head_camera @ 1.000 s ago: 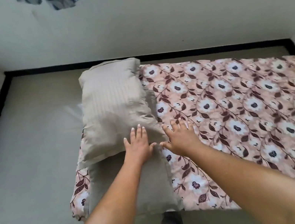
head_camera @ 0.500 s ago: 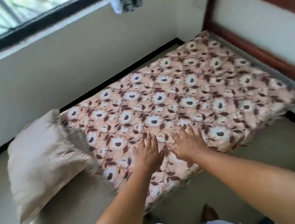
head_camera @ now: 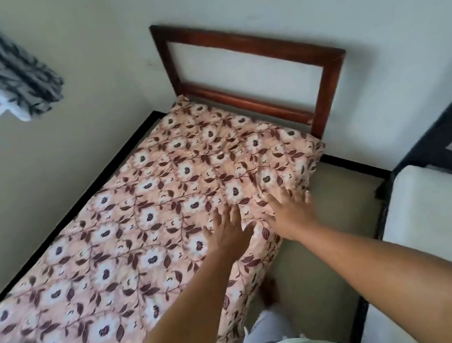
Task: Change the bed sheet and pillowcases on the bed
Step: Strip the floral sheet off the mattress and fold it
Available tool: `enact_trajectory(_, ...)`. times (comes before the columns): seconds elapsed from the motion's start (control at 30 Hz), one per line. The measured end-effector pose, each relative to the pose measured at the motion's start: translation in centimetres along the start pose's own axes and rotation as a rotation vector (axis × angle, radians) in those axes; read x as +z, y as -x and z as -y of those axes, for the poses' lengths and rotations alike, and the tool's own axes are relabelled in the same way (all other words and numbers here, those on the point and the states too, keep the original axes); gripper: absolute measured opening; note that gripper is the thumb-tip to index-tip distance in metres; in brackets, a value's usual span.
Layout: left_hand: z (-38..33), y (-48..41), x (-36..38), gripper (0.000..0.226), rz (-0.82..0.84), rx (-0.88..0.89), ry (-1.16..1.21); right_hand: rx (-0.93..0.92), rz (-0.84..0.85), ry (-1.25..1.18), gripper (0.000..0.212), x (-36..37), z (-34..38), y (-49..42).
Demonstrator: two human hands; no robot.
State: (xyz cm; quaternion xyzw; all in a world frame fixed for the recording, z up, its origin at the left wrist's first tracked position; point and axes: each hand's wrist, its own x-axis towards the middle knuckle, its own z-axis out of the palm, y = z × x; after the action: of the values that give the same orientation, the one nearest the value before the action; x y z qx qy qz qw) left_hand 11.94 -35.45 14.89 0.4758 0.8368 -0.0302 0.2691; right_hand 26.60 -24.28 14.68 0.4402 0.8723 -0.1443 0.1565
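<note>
One floral bed sheet (head_camera: 142,215) covers the bed to every edge in view, creased toward the headboard (head_camera: 245,45) end. I have left hand (head_camera: 226,232) and right hand (head_camera: 290,213) flat on it by the near edge, fingers spread, gripping nothing: smoothing those creases, I judge.
</note>
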Motion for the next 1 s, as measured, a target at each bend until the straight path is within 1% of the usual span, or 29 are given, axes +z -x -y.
enact_trajectory(0.2,-4.1,-9.5,-2.1,0.078,0.037,0.023,0.023,0.037,-0.002,0.001,0.072,-2.7,-4.7,-7.2)
enact_trajectory(0.37,-6.3,-17.3,-4.0,0.079,0.089,0.039,0.06,0.09,0.062,-0.01,0.073,-5.1,-7.9,-13.7)
enact_trajectory(0.5,-8.1,-22.9,-6.3,0.08,0.106,0.055,0.036,0.136,0.058,-0.038,0.072,-7.4,-10.3,-18.5)
enact_trajectory(0.7,-11.3,-30.4,-8.6,0.081,0.135,0.042,0.015,0.159,0.084,-0.087,0.072,-9.5,-14.8,-25.2)
enact_trajectory(0.83,-13.3,-35.5,-9.2,0.082,0.155,0.0,0.02,0.151,0.134,-0.093,0.074,-9.6,-18.3,-31.4)
enact_trajectory(1.0,-15.6,-41.7,-8.6,0.084,0.19,-0.109,0.029,0.074,0.262,-0.01,0.075,-8.3,-22.7,-39.8)
